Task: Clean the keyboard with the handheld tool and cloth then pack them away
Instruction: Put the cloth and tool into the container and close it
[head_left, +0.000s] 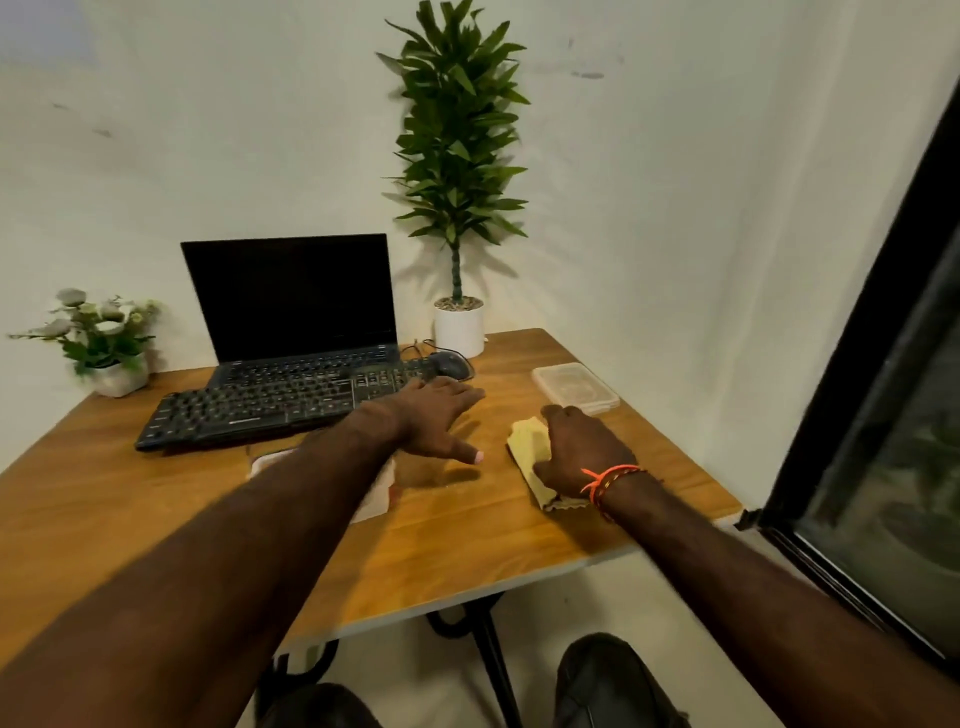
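Nearby, lidded clear container (575, 387), contents unclear.

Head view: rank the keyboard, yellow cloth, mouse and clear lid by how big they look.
1. keyboard, clearly largest.
2. clear lid and yellow cloth: look alike, and the right hand hides part of the cloth, so unranked.
3. mouse, smallest.

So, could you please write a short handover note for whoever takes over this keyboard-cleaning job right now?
Left hand: open, fingers straight, reaching over the table by the right end of the keyboard.
Right hand: resting on the yellow cloth, fingers curled over it.
A clear lidded container sits at the table's far right; a white box lies partly hidden under the left forearm.
Handheld tool: not visible.
Done: cannot tell.
Left: wipe the keyboard, then pack away.
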